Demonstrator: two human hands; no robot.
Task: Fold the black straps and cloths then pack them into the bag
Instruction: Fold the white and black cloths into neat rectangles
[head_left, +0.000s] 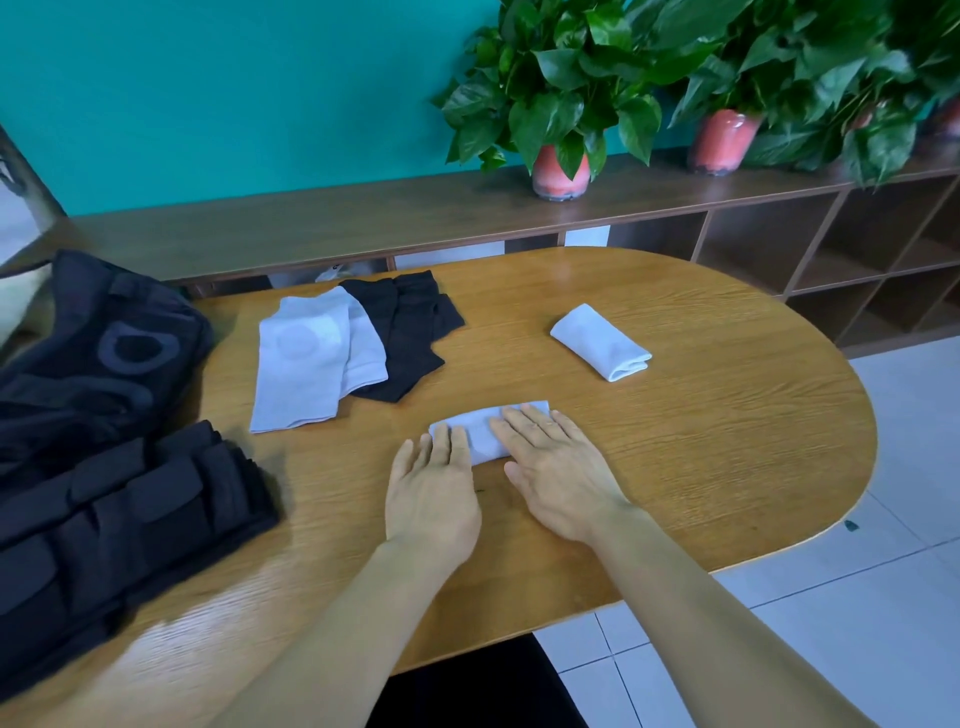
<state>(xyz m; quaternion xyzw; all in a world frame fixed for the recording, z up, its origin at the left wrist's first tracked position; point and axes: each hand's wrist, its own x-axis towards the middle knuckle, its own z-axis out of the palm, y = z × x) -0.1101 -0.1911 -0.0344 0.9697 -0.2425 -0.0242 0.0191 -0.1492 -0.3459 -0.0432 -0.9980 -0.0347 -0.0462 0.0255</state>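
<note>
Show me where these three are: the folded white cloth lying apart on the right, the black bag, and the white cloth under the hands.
folded white cloth (600, 342): head view, middle of its top face.
black bag (98, 338): head view, front panel near the round mark.
white cloth under the hands (480, 434): head view, bare part between both hands.

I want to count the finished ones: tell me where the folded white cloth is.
The folded white cloth lies alone on the table's right side, beyond the right hand and right of the black cloths.
</note>
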